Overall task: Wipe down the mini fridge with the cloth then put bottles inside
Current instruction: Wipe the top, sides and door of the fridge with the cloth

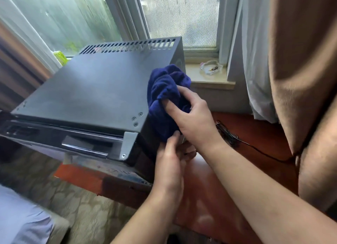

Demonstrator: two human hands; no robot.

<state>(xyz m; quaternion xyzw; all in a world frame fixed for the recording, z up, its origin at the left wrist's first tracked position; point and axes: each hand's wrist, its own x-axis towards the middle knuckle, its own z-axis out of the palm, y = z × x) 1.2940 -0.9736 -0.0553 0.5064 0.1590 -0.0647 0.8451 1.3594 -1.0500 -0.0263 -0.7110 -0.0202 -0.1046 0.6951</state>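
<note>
The black mini fridge (94,90) stands on a reddish wooden table (206,198) below the window, its flat top with a vent grille at the back facing me. A bunched dark blue cloth (166,90) hangs against the fridge's right top edge and side. My right hand (191,116) grips the cloth from the right, thumb pressed into it. My left hand (169,163) reaches up from below and pinches the cloth's lower end with its fingertips. No bottles are in view.
A window sill (211,79) behind the fridge holds a clear plastic item (211,67). A black cable (242,141) lies on the table at the right. Brown and white curtains (291,61) hang at the right. Patterned carpet (63,194) lies below at the left.
</note>
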